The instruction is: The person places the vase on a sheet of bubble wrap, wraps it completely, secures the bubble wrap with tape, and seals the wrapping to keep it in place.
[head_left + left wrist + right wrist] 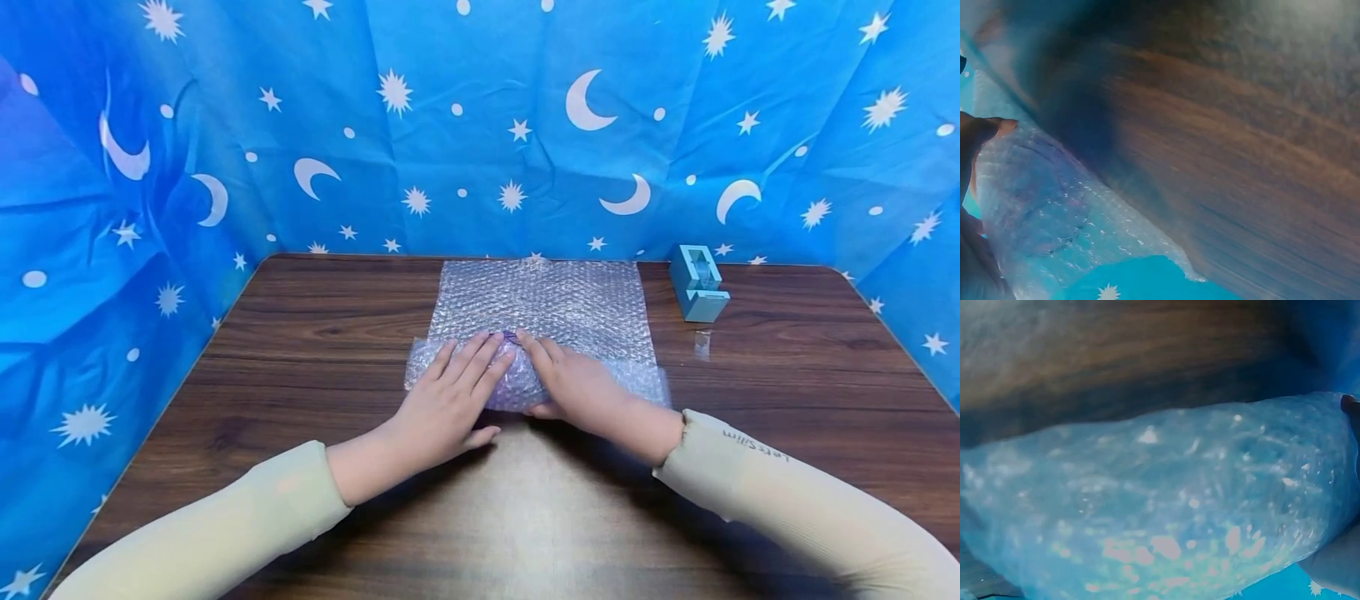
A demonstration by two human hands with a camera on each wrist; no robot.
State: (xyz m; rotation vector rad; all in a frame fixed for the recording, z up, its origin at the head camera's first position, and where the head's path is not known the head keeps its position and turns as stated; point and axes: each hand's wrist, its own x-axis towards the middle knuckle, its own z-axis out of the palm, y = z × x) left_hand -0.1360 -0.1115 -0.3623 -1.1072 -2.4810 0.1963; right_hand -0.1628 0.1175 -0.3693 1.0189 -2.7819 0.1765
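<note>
A sheet of clear bubble wrap (543,304) lies flat in the middle of the dark wooden table (315,333). Its near edge is rolled up over a purple object (510,337), which only shows as a small patch between my fingertips. My left hand (457,379) lies flat on the left part of the roll, fingers straight. My right hand (573,375) rests on the right part, fingers laid over the top and thumb at the near side. The left wrist view shows the bubble wrap (1054,212) beside my thumb (991,128). The roll (1166,506) fills the right wrist view.
A light blue tape dispenser (697,283) stands at the back right of the table, with a short strip of clear tape (702,343) stuck on the wood in front of it. Blue cloth with moons and stars (480,125) walls in the table at the back and sides.
</note>
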